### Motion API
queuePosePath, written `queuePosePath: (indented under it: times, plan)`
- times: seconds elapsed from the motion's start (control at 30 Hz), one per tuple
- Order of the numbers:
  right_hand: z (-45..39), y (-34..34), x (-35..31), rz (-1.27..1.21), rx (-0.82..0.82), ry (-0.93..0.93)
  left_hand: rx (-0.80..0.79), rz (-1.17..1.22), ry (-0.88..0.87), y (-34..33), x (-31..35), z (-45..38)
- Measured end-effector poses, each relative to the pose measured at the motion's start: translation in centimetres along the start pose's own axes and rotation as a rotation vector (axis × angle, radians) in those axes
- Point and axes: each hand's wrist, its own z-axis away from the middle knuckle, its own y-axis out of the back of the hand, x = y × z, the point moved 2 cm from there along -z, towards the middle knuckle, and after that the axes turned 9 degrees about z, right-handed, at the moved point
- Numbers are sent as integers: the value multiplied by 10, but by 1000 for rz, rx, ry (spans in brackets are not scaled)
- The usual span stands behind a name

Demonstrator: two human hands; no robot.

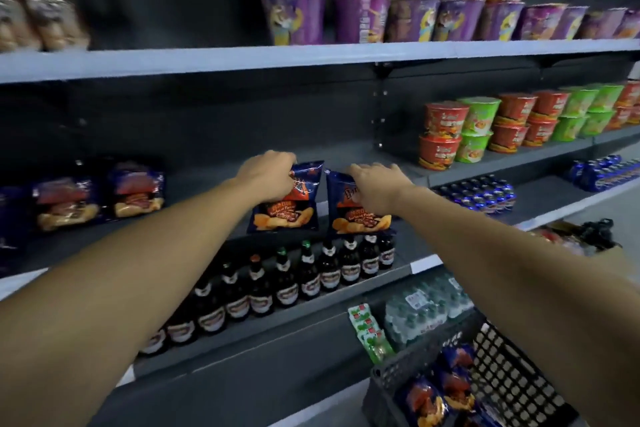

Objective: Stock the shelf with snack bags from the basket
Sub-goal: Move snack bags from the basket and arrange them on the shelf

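Two dark blue snack bags with orange chips printed on them stand upright side by side on the middle shelf [194,236]. My left hand [266,177] grips the top of the left bag [287,208]. My right hand [375,187] holds the upper part of the right bag [360,215], its fingers spread over the top edge. More of the same bags [100,194] stand further left on this shelf. The black mesh basket [512,378] at the lower right holds several more blue bags [433,395].
Dark bottles [311,274] line the shelf below the bags. Red and green noodle cups [485,128] stand to the right on the middle shelf, purple and green cups [363,10] above. Blue cans [485,194], water packs [422,308] and green packets [370,333] lie lower right.
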Motion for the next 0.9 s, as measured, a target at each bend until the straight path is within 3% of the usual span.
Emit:
queuePosePath:
  times: [0.3, 0.5, 0.67, 0.9]
  plan:
    - [-84, 38, -236, -36, 54, 327, 51, -121, 329, 64, -220, 129]
    - [-123, 55, -359, -23, 55, 399, 72, -129, 424, 93, -338, 185]
    - [-152, 59, -398, -23, 44, 381, 88, -124, 419, 97, -390, 185]
    - [-203, 50, -393, -54, 47, 313, 66, -97, 363, 86, -415, 146]
